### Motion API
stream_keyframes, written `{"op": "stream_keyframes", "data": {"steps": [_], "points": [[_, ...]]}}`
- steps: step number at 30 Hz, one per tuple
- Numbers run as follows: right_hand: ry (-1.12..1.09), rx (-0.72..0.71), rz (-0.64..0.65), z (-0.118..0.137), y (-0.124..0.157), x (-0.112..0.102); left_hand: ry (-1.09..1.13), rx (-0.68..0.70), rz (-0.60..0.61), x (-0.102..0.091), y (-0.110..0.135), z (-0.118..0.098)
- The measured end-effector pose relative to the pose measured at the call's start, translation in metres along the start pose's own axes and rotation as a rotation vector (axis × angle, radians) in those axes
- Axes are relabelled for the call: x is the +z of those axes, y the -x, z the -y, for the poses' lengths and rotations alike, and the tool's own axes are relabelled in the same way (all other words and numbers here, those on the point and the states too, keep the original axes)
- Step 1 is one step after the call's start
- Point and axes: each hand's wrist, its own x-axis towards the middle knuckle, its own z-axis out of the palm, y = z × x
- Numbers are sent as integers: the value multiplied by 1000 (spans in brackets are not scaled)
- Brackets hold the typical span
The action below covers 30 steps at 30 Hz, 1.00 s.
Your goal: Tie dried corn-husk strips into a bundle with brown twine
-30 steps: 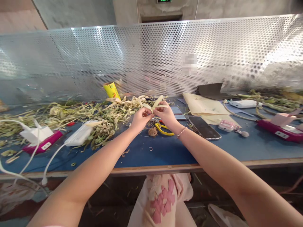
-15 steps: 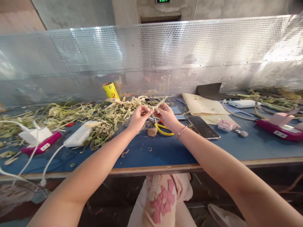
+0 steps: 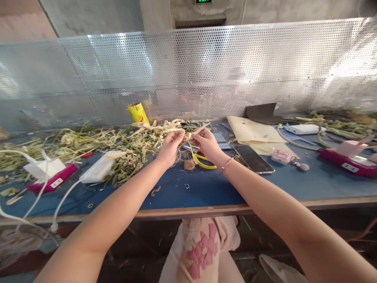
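My left hand [image 3: 171, 147] is closed in a pinch on a pale dried leaf strip, over the middle of the blue table. Just to its right, my right hand [image 3: 207, 143] pinches the same pale dried leaf strip [image 3: 202, 128], whose pointed end sticks up past the fingers. A thin tail of it hangs down between the hands. Below them lie a small ball of brown twine [image 3: 189, 164] and yellow-handled scissors [image 3: 207, 162], partly covered by my right hand. The fingertips hide how the strip is folded or knotted.
Dried plants [image 3: 129, 157] are heaped on the left, near a yellow tube [image 3: 138, 113] and a white power adapter [image 3: 100, 167]. A dark phone [image 3: 253, 159], a pink earphone case [image 3: 281, 156] and brown paper [image 3: 253, 131] lie right. Magenta power strips [image 3: 347, 162] and a perforated metal screen [image 3: 188, 70] surround the workspace.
My left hand has drawn slightly left and down, so the gap between the hands is wider. More pale leaf shows above my left fingers. My right hand has barely moved.
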Motion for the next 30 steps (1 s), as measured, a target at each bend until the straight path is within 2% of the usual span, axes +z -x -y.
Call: {"op": "stream_keyframes", "data": {"steps": [3, 6, 17, 23, 30], "points": [[16, -6, 4, 0, 1, 0, 57, -60, -28, 0, 1, -3], [47, -30, 18, 2, 1, 0, 81, -65, -21, 1, 2, -6], [113, -110, 23, 6, 1, -1, 25, 5, 85, -3, -3, -1], [102, -117, 19, 4, 0, -2, -28, 73, 182, -3, 0, -2], [110, -132, 13, 2, -1, -4, 29, 24, 107, -2, -2, -1]]}}
